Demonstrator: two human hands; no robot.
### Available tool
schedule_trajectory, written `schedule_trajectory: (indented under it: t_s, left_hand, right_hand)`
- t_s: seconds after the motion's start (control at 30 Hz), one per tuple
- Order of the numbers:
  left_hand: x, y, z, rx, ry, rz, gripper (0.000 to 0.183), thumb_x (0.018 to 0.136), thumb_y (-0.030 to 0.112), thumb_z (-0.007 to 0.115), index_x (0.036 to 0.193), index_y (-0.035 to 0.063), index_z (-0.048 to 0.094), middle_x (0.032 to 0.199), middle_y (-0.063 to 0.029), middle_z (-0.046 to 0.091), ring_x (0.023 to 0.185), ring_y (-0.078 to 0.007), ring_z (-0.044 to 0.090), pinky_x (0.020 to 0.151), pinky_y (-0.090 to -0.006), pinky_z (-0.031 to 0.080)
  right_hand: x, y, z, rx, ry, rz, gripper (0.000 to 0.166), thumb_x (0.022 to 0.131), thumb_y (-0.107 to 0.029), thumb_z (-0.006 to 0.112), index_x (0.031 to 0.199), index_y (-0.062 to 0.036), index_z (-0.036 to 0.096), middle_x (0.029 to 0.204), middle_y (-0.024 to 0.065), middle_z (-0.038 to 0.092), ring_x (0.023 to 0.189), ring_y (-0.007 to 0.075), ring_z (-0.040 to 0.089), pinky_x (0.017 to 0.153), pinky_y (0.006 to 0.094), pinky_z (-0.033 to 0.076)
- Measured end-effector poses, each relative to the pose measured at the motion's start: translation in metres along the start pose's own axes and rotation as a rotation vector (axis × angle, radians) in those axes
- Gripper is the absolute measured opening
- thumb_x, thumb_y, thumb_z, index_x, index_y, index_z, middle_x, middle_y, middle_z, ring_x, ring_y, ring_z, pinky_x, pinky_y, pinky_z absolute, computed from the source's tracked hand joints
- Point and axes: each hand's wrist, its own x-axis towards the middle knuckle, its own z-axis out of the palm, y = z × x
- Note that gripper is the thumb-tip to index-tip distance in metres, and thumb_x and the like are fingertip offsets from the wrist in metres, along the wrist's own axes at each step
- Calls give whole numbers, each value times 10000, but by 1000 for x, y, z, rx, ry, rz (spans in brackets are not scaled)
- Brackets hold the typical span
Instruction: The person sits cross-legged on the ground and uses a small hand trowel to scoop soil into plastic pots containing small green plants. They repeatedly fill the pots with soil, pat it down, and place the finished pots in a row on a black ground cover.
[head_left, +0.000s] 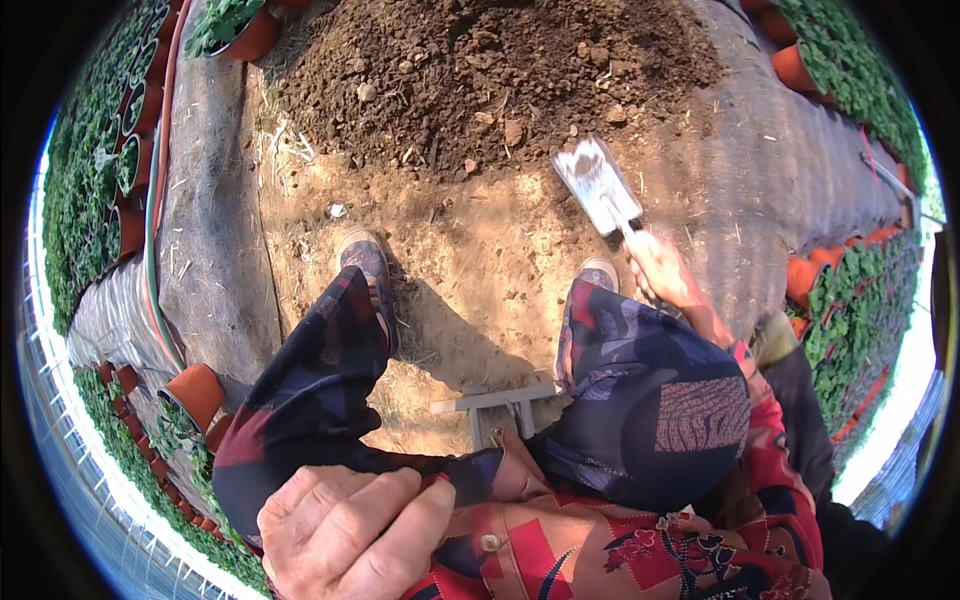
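My right hand (660, 266) grips the handle of a small flat-bladed hand shovel (611, 199). Its pale metal blade is slightly blurred, has brown soil on it, and is angled toward the near edge of a soil heap (480, 82). Stones, clods and bits of straw are mixed into the heap. Above my left thigh, at the bottom of the picture, my left hand (356, 532) is held with its fingers curled together. Its palm is hidden, and nothing shows in it.
Potted plants (806, 71) in orange-brown pots line both sides. A hose (154, 225) runs along the left over ground cloth (210, 217). One pot (196, 394) leans at lower left. Between my legs is a low seat frame (499, 401). Another person's dark-trousered leg (799, 397) appears at right.
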Motion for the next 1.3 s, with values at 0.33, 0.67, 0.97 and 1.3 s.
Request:
schedule_trajectory:
  t_s: [0.33, 0.67, 0.97, 1.3]
  left_hand:
    - [18, 0, -4, -42, -21, -68, 311, 668, -34, 740, 978, -35, 709, 883, -122, 668, 672, -215, 618, 575, -295, 489]
    - [15, 2, -8, -61, -124, -118, 352, 660, -29, 760, 1009, -19, 714, 914, -132, 674, 711, -227, 643, 615, -315, 510]
    - [20, -3, -5, -104, -187, -66, 348, 697, 8, 742, 1043, -18, 707, 939, -144, 678, 741, -237, 657, 622, -328, 523]
    - [32, 0, -7, -103, -331, -102, 365, 757, 34, 722, 1116, -20, 677, 995, -144, 671, 815, -249, 654, 688, -353, 527]
  right_hand:
    - [73, -37, 31, 86, 4, -34, 298, 1020, -357, 487, 969, -76, 573, 670, -12, 537, 501, 81, 509, 412, 245, 405]
    - [33, 0, 23, 164, 178, -83, 341, 1026, -371, 482, 941, -58, 585, 634, 26, 557, 507, 112, 543, 466, 292, 441]
    - [-1, 183, 20, -248, 269, -342, 282, 1025, -337, 490, 991, -74, 584, 645, 9, 546, 502, 105, 519, 450, 280, 416]
    - [138, 12, -8, 467, 212, 68, 275, 1001, -374, 532, 927, -112, 568, 640, 5, 544, 479, 111, 506, 397, 290, 404]
